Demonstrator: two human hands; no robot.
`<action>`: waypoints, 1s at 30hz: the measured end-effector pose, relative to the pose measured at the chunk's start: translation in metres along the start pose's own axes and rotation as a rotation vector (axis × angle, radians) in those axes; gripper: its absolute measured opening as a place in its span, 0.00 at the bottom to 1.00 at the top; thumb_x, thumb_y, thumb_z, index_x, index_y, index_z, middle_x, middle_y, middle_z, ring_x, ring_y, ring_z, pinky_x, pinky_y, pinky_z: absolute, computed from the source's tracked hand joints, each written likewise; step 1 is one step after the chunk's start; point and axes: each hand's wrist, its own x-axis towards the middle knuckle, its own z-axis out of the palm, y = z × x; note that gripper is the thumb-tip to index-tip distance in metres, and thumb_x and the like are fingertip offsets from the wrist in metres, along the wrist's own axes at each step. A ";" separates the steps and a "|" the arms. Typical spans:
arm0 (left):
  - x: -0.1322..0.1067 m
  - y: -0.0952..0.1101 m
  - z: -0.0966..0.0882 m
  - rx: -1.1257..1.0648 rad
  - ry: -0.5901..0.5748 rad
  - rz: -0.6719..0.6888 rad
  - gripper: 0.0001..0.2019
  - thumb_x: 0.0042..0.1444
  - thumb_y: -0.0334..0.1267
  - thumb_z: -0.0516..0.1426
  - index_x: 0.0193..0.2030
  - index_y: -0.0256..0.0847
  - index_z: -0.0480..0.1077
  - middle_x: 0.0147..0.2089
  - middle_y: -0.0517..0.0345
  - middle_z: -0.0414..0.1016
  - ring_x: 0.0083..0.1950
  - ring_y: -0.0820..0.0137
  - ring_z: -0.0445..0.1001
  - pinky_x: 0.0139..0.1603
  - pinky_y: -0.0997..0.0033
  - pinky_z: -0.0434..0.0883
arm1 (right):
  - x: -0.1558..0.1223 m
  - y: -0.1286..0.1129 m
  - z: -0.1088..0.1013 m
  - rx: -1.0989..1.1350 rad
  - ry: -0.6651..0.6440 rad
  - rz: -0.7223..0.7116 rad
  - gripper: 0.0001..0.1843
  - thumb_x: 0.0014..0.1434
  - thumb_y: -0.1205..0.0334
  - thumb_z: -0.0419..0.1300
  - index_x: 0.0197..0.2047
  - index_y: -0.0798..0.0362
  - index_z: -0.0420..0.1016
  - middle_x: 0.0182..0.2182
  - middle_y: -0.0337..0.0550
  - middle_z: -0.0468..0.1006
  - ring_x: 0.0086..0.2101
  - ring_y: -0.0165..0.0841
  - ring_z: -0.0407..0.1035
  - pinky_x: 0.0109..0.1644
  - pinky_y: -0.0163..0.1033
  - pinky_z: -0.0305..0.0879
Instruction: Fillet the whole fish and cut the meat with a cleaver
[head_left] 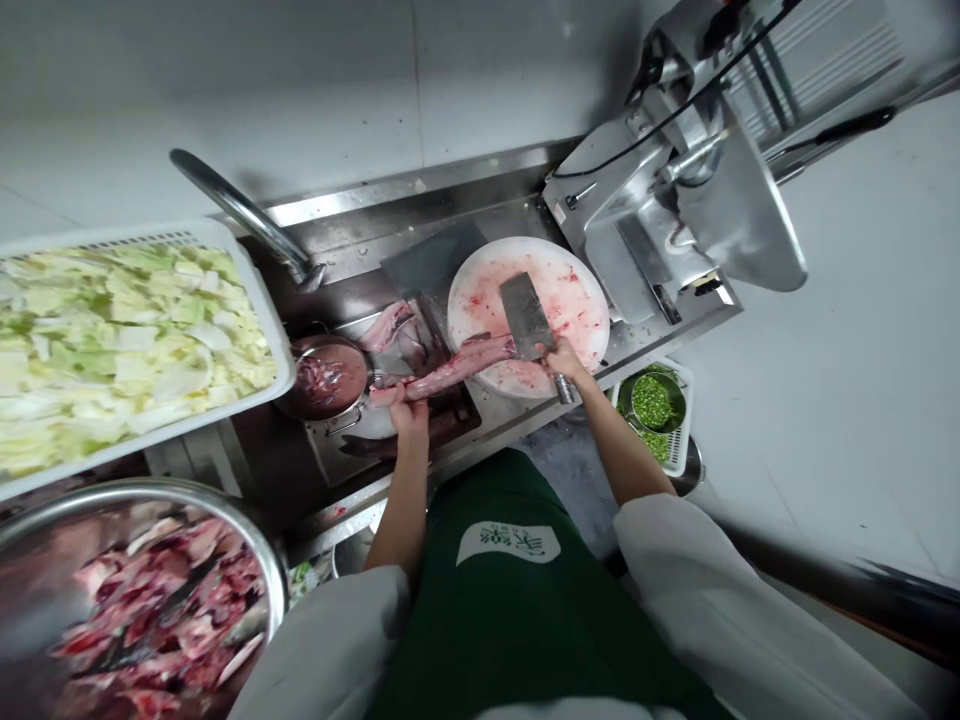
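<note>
My left hand (409, 408) is closed around one end of a long, pinkish piece of fish (457, 370). From there the fish stretches up and right, its far end lying on a round white cutting board (480, 285) stained with blood. In my right hand (564, 362) is a cleaver (527, 315), gripped low on the blade and handle. The broad blade lies over the board, against the far end of the fish. Beside my left hand stands a pot (324, 345) of reddish liquid with fish bits. More fish pieces (388, 328) lie in the sink behind it.
A faucet (240, 210) rises behind the sink. At left are a white basket (281, 350) of chopped cabbage and a steel basin (274, 560) of cut fish. A metal slicer (660, 200) stands right; chopped greens (652, 400) sit in a bowl below the counter.
</note>
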 end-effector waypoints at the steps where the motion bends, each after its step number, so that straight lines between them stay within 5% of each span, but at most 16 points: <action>1: 0.000 0.000 0.001 -0.003 0.006 0.004 0.07 0.66 0.31 0.62 0.35 0.40 0.71 0.32 0.63 0.77 0.39 0.74 0.77 0.58 0.71 0.72 | -0.002 -0.003 -0.003 -0.027 0.000 -0.008 0.16 0.71 0.57 0.58 0.55 0.59 0.73 0.30 0.45 0.80 0.27 0.37 0.73 0.36 0.43 0.75; 7: -0.003 -0.001 0.001 -0.010 -0.014 0.020 0.06 0.66 0.31 0.61 0.36 0.39 0.71 0.32 0.64 0.77 0.38 0.76 0.77 0.58 0.71 0.73 | -0.025 -0.041 -0.006 -0.244 0.292 -0.116 0.22 0.77 0.56 0.46 0.64 0.62 0.66 0.42 0.61 0.82 0.42 0.48 0.79 0.47 0.47 0.74; 11: -0.009 0.000 0.002 -0.002 -0.012 -0.002 0.07 0.68 0.30 0.60 0.36 0.39 0.71 0.33 0.61 0.77 0.38 0.75 0.77 0.57 0.70 0.74 | -0.032 -0.051 0.019 -0.354 0.218 -0.028 0.20 0.78 0.61 0.46 0.64 0.66 0.66 0.45 0.66 0.82 0.46 0.50 0.79 0.51 0.47 0.72; 15: -0.005 0.015 0.006 0.026 0.017 0.039 0.09 0.68 0.28 0.59 0.34 0.40 0.69 0.32 0.63 0.75 0.37 0.76 0.76 0.55 0.74 0.74 | -0.024 -0.038 0.035 -0.418 0.074 0.010 0.17 0.74 0.67 0.52 0.61 0.66 0.70 0.48 0.65 0.83 0.48 0.47 0.79 0.53 0.43 0.71; 21: 0.008 0.061 0.024 0.029 0.037 0.217 0.10 0.64 0.26 0.62 0.35 0.42 0.67 0.32 0.67 0.72 0.37 0.77 0.75 0.58 0.74 0.74 | -0.032 0.013 0.009 -0.306 0.019 -0.036 0.13 0.70 0.63 0.56 0.54 0.61 0.75 0.45 0.56 0.85 0.45 0.43 0.78 0.49 0.40 0.72; 25: -0.006 0.072 0.073 0.065 -0.130 0.346 0.08 0.62 0.31 0.66 0.40 0.43 0.70 0.37 0.65 0.76 0.40 0.74 0.78 0.58 0.67 0.79 | -0.039 0.037 -0.009 -0.321 0.035 0.055 0.14 0.71 0.61 0.56 0.53 0.60 0.75 0.41 0.54 0.84 0.42 0.43 0.79 0.47 0.40 0.72; 30: -0.058 0.064 0.179 0.075 -0.540 0.382 0.18 0.60 0.37 0.71 0.50 0.46 0.69 0.41 0.66 0.76 0.44 0.71 0.81 0.59 0.55 0.81 | -0.036 0.037 -0.026 -0.371 0.076 0.049 0.14 0.73 0.63 0.56 0.56 0.60 0.75 0.46 0.59 0.85 0.47 0.45 0.80 0.48 0.39 0.70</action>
